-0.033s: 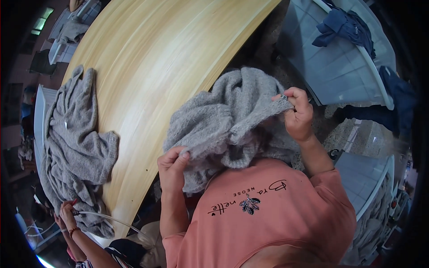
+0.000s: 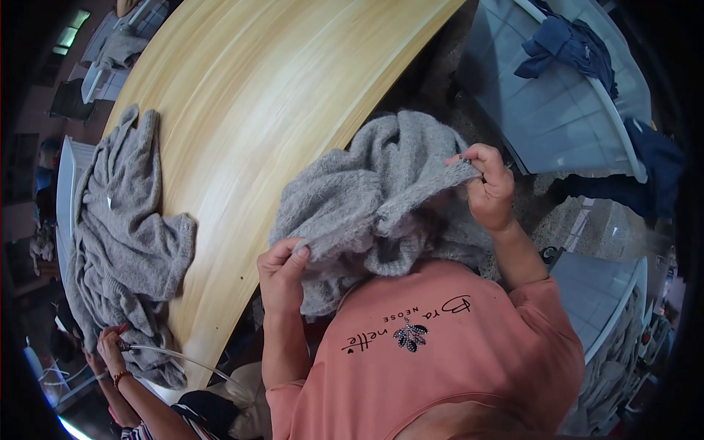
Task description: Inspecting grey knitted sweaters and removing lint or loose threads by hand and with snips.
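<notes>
A fuzzy grey knitted sweater (image 2: pixel 330 192) lies bunched over the table's near edge and against my body. One ribbed edge of it is stretched between my two hands. My left hand (image 2: pixel 284 268) pinches the left end of this band between thumb and fingers. The right end is gripped by my right hand (image 2: pixel 487 185), higher up and to the right, with a dark ring-like piece at its fingers. Folds hide much of the sweater's inside and lower part.
A light wooden table (image 2: pixel 249 81) curves across the view. More grey knitwear (image 2: pixel 136 213) lies at its left end, where a co-worker's hand (image 2: pixel 111 352) holds a tool with a clear hose (image 2: pixel 165 352). Blue-grey bins (image 2: pixel 543 110) stand at right, one with dark blue cloth (image 2: pixel 568 48).
</notes>
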